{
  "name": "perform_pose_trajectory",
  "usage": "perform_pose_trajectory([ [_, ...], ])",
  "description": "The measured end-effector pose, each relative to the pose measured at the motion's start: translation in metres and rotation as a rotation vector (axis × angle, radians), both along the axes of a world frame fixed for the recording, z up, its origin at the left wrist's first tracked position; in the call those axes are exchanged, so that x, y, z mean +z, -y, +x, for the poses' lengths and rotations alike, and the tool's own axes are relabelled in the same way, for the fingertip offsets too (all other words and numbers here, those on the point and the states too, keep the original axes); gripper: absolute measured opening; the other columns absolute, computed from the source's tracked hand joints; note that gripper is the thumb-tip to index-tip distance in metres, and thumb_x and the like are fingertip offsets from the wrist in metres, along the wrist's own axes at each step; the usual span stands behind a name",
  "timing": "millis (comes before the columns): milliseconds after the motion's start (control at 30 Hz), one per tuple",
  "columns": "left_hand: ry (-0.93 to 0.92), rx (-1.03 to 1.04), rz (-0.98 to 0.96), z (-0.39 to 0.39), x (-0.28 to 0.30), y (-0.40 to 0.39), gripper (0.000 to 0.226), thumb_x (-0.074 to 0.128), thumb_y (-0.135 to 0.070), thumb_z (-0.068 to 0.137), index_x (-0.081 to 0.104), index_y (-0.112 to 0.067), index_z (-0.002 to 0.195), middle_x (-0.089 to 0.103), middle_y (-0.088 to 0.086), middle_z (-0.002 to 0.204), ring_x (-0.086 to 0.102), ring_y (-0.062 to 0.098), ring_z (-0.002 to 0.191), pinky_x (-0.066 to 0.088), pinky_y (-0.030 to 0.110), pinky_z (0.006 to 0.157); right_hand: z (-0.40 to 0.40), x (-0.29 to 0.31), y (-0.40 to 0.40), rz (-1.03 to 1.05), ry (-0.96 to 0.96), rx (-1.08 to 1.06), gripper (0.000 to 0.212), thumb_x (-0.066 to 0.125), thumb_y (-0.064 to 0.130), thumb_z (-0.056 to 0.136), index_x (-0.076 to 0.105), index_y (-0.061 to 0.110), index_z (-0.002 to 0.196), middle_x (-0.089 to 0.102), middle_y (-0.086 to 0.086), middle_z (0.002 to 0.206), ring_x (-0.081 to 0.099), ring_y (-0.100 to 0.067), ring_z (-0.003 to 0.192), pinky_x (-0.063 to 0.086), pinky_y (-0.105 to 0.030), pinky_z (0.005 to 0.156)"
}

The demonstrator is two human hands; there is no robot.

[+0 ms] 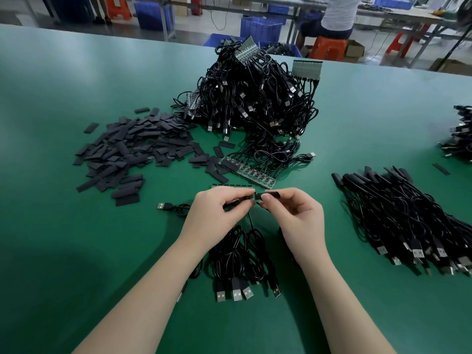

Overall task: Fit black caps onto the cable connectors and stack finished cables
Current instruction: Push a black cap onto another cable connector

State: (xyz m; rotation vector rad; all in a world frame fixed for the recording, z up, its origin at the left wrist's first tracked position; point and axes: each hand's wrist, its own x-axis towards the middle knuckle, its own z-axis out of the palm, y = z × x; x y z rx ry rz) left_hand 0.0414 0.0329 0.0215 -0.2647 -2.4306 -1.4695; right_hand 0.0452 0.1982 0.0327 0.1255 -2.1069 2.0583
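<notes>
Head view: we see the left hand pinching a cable connector and the right hand pinching a black cap, the two parts end to end just above the green bench. Loose caps lie spread at the left; a tangled heap of uncapped cables rises behind them, with a strip of small green boards just beyond the hands. Finished cables are stacked at the right. A small bundle of coiled cables lies between the forearms. Blue crates stand beyond the bench.
</notes>
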Motion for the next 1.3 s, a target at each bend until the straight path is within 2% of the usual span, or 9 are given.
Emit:
perform_pose_trajectory([
  [300, 0.008, -0.041, 0.034, 0.0013, 0.0017, -0.0006, 0.024, 0.074, -0.019, 0.085, 0.076, -0.029, 0.108, 0.073, -0.017, 0.101, 0.064, -0.002, 0.099, 0.052, 0.020, 0.087, 0.0021, -0.0011, 0.0020, 0.112, -0.121, -0.030, 0.032, 0.078, 0.003, 0.081, 0.073, 0.034, 0.077, 0.073, 0.015, 0.076, 0.068, 0.001, 0.073, 0.051, -0.013, 0.071],
  [400, 0.017, -0.057, 0.041, 0.0016, 0.0025, -0.0009, 0.024, 0.074, -0.019, 0.085, 0.076, -0.027, 0.108, 0.073, -0.017, 0.102, 0.065, -0.002, 0.099, 0.052, 0.021, 0.089, 0.0025, -0.0017, 0.0024, 0.119, -0.136, -0.050, 0.030, 0.078, 0.003, 0.081, 0.073, 0.033, 0.079, 0.073, 0.016, 0.076, 0.067, 0.001, 0.072, 0.051, -0.013, 0.071],
  [800, 0.006, -0.093, 0.117, 0.0024, 0.0024, -0.0024, 0.029, 0.074, -0.016, 0.084, 0.074, -0.035, 0.105, 0.072, -0.023, 0.099, 0.065, -0.005, 0.095, 0.047, 0.009, 0.082, 0.0061, -0.0002, 0.0038, 0.210, -0.259, -0.080, 0.034, 0.077, 0.006, 0.081, 0.070, 0.039, 0.083, 0.071, 0.022, 0.079, 0.067, 0.000, 0.073, 0.049, -0.009, 0.072],
  [967, 0.004, -0.103, 0.133, 0.0016, 0.0022, -0.0008, 0.031, 0.075, -0.015, 0.083, 0.074, -0.037, 0.105, 0.072, -0.023, 0.100, 0.066, -0.004, 0.096, 0.047, 0.010, 0.084, 0.0046, -0.0024, 0.0051, 0.164, -0.207, -0.097, 0.033, 0.077, 0.005, 0.081, 0.070, 0.037, 0.081, 0.071, 0.020, 0.077, 0.066, 0.002, 0.072, 0.049, -0.010, 0.070],
  [1133, 0.003, -0.118, 0.125, 0.0010, 0.0023, -0.0015, 0.029, 0.074, -0.016, 0.084, 0.074, -0.035, 0.106, 0.072, -0.023, 0.100, 0.066, -0.004, 0.096, 0.048, 0.011, 0.084, 0.0051, 0.0002, 0.0046, 0.224, -0.266, -0.115, 0.034, 0.076, 0.006, 0.082, 0.069, 0.039, 0.083, 0.070, 0.024, 0.079, 0.066, 0.003, 0.074, 0.048, -0.007, 0.072],
  [1300, -0.010, -0.125, 0.129, 0.0020, 0.0061, -0.0022, 0.035, 0.073, -0.017, 0.083, 0.071, -0.047, 0.101, 0.070, -0.029, 0.100, 0.065, -0.005, 0.096, 0.047, 0.009, 0.082, 0.0077, 0.0007, 0.0067, 0.278, -0.321, -0.121, 0.030, 0.074, 0.010, 0.083, 0.067, 0.039, 0.086, 0.070, 0.024, 0.083, 0.066, 0.000, 0.075, 0.049, -0.009, 0.073],
])
